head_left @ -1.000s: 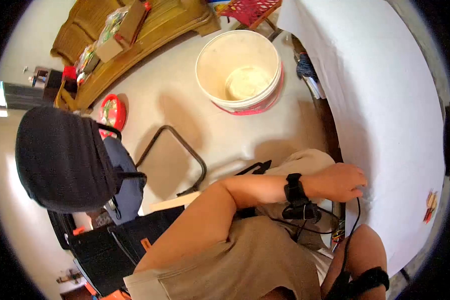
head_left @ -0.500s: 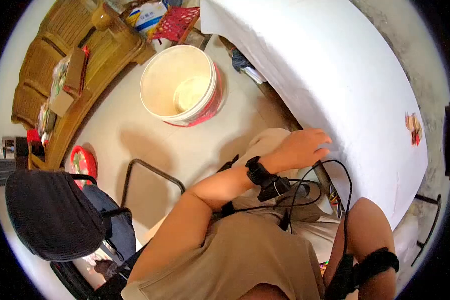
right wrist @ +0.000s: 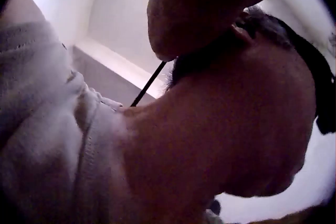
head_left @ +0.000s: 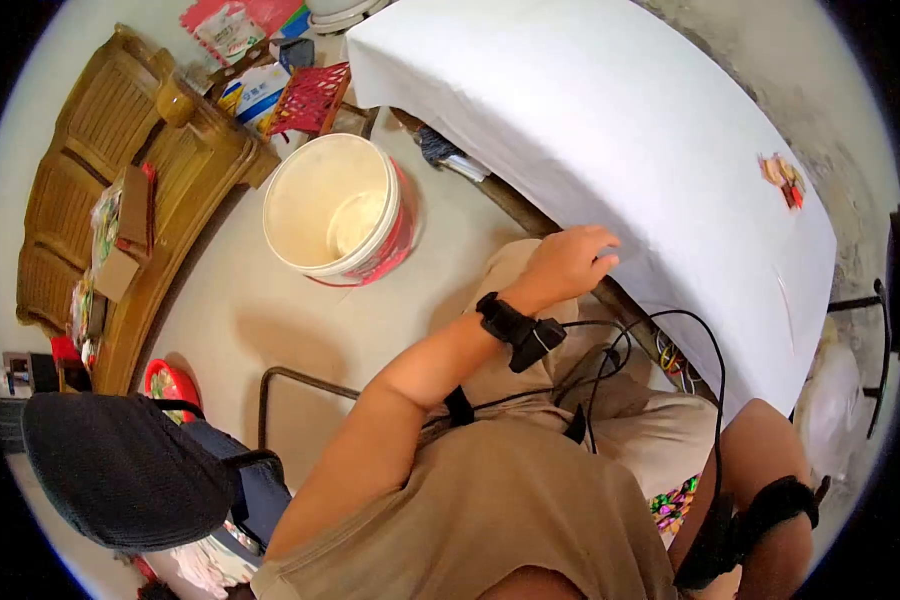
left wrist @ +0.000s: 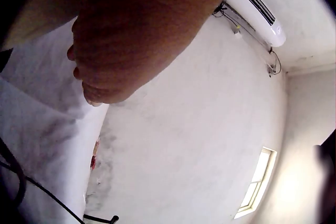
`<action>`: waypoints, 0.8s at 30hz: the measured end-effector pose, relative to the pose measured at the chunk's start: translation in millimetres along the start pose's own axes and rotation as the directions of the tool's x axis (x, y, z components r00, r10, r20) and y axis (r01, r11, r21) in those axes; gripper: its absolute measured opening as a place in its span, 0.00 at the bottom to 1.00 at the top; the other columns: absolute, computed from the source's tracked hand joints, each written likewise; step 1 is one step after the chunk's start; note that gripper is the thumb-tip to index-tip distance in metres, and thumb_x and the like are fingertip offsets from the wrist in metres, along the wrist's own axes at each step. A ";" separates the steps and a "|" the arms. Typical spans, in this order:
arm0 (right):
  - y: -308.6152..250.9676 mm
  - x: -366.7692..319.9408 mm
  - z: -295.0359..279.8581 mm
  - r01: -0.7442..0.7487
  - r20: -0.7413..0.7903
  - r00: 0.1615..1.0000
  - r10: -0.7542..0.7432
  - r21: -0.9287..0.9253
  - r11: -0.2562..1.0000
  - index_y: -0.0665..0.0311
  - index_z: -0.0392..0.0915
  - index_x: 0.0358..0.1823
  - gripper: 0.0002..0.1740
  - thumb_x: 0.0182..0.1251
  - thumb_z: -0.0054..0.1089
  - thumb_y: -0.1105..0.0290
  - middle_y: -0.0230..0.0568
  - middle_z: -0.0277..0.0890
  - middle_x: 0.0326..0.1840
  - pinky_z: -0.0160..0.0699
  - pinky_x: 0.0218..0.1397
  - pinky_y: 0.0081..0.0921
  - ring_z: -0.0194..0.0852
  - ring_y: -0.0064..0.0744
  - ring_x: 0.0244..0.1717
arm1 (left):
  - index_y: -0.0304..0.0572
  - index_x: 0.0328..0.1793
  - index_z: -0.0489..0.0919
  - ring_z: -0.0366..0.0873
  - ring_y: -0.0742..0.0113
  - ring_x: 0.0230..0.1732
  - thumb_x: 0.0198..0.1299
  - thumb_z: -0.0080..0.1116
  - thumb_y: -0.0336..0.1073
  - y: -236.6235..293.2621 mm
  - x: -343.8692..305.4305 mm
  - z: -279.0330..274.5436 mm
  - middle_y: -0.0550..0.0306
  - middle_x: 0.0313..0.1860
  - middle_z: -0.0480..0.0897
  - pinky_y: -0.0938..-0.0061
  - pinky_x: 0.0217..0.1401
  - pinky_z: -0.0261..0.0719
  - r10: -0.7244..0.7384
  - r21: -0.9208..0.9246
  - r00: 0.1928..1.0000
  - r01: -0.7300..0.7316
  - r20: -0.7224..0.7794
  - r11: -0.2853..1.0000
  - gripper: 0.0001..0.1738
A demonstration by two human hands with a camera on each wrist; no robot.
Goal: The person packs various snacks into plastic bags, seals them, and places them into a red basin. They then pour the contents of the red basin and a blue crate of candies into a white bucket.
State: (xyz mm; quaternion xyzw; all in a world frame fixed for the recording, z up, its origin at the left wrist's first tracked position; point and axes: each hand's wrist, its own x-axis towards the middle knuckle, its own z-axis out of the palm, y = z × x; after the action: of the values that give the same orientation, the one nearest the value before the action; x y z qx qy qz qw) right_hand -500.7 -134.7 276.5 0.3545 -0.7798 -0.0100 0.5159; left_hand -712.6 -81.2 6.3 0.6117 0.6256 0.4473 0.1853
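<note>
My left hand hovers at the near edge of a table covered with a white cloth. Its fingers bend loosely and hold nothing in the head view. From the left wrist view, the same hand overlaps the cloth, its fingertips pointing down. A black cable loops from near the left wrist across to the right arm. Raised close to the head and neck, my right hand shows only as a dark shape in the right wrist view, its fingers hidden. In the head view only the bent right arm appears.
A small cluster of red and tan things lies at the cloth's far side. On the floor stand a large white bucket and a red basin. A wooden bench runs along the left, with a black chair nearer.
The head view has turned toward the table, so the bucket and bench have shifted left. My left hand has moved left and up in the picture, its fingers still loose.
</note>
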 end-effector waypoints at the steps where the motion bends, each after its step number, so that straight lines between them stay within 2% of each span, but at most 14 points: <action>1: -2.4 2.1 -3.9 -0.003 0.002 1.000 0.003 -0.009 1.000 0.60 0.62 0.60 0.26 0.65 0.44 0.54 0.50 0.63 0.60 0.53 0.65 0.44 0.58 0.43 0.63 | 0.42 0.45 0.76 0.75 0.53 0.43 0.55 0.50 0.42 2.0 -1.0 -1.9 0.50 0.42 0.77 0.65 0.44 0.73 -0.036 -0.008 0.999 0.036 0.016 0.999 0.15; 5: -17.8 12.8 -13.9 0.001 0.017 1.000 0.000 -0.054 0.999 0.60 0.62 0.59 0.26 0.65 0.44 0.54 0.50 0.64 0.60 0.53 0.65 0.43 0.58 0.43 0.63 | 0.42 0.45 0.76 0.75 0.53 0.43 0.56 0.50 0.42 3.2 0.3 -1.2 0.51 0.43 0.77 0.65 0.45 0.73 -0.037 0.007 0.999 0.036 0.036 0.999 0.16; 11: -31.8 14.4 -20.4 0.005 -0.012 1.000 -0.006 -0.071 0.997 0.60 0.62 0.59 0.26 0.66 0.43 0.54 0.50 0.64 0.59 0.53 0.65 0.43 0.59 0.42 0.62 | 0.44 0.45 0.76 0.75 0.54 0.40 0.56 0.49 0.42 -6.1 -4.1 -3.6 0.53 0.42 0.78 0.66 0.42 0.73 0.003 0.072 0.999 0.000 -0.046 0.997 0.15; 14: -36.1 14.8 -26.3 0.023 0.000 1.000 -0.023 -0.089 0.996 0.60 0.62 0.59 0.25 0.66 0.43 0.53 0.50 0.65 0.59 0.53 0.65 0.43 0.59 0.42 0.62 | 0.44 0.45 0.76 0.76 0.55 0.39 0.56 0.49 0.42 2.1 -0.9 -4.1 0.53 0.41 0.78 0.67 0.42 0.73 -0.043 0.055 0.999 0.041 0.023 0.998 0.15; 17: -43.8 14.8 -29.8 0.026 -0.002 1.000 -0.027 -0.117 0.993 0.60 0.62 0.59 0.25 0.66 0.43 0.53 0.50 0.65 0.59 0.53 0.65 0.43 0.59 0.42 0.62 | 0.42 0.41 0.77 0.76 0.53 0.41 0.55 0.50 0.41 3.2 -2.3 -4.3 0.53 0.41 0.79 0.66 0.44 0.73 -0.098 0.008 0.995 0.098 0.022 0.995 0.13; 19: -45.4 16.1 -36.2 0.037 -0.003 0.999 -0.038 -0.142 0.989 0.60 0.62 0.59 0.25 0.66 0.43 0.53 0.50 0.65 0.59 0.54 0.65 0.42 0.60 0.42 0.62 | 0.41 0.44 0.77 0.77 0.58 0.41 0.57 0.49 0.41 0.3 1.5 -8.6 0.52 0.41 0.79 0.69 0.44 0.73 -0.154 -0.112 0.988 0.155 0.021 0.982 0.15; 21: -53.5 18.8 -46.0 0.058 0.009 0.998 -0.057 -0.186 0.981 0.60 0.62 0.59 0.25 0.66 0.43 0.53 0.50 0.65 0.59 0.54 0.66 0.42 0.60 0.42 0.62 | 0.39 0.46 0.77 0.76 0.66 0.40 0.59 0.49 0.41 -29.2 4.9 -12.7 0.53 0.40 0.79 0.72 0.43 0.73 -0.005 -0.291 0.998 -0.013 -0.062 0.957 0.16; 22: -58.5 20.6 -51.9 0.067 0.019 0.998 -0.065 -0.220 0.973 0.60 0.62 0.59 0.25 0.66 0.42 0.53 0.50 0.66 0.58 0.54 0.66 0.42 0.60 0.42 0.62 | 0.38 0.47 0.77 0.74 0.69 0.40 0.60 0.49 0.41 -38.0 5.5 -23.5 0.55 0.38 0.79 0.73 0.44 0.71 0.013 -0.278 0.992 -0.047 -0.123 0.959 0.16; 23: -64.5 21.8 -59.3 0.076 0.023 0.997 -0.073 -0.258 0.963 0.60 0.62 0.59 0.25 0.66 0.42 0.53 0.49 0.66 0.58 0.54 0.66 0.42 0.60 0.41 0.62 | 0.38 0.47 0.77 0.74 0.69 0.42 0.60 0.49 0.42 -30.1 -0.5 -44.5 0.56 0.40 0.79 0.73 0.47 0.70 -0.195 -0.311 0.975 0.154 -0.104 0.938 0.16; 24: -70.2 19.6 -66.8 0.092 0.026 0.996 -0.088 -0.304 0.948 0.60 0.62 0.59 0.25 0.66 0.42 0.53 0.49 0.66 0.58 0.54 0.66 0.42 0.60 0.41 0.62 | 0.38 0.48 0.77 0.73 0.68 0.44 0.60 0.49 0.42 -21.7 -7.3 -65.1 0.55 0.41 0.79 0.74 0.50 0.69 -0.363 -0.366 0.921 0.290 -0.145 0.884 0.17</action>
State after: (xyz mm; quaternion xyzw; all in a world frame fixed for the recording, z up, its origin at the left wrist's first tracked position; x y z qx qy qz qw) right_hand -412.6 -174.9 296.5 0.3056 -0.7550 -0.1558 0.5588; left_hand -775.0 -106.4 21.5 0.4056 0.6500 0.5717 0.2934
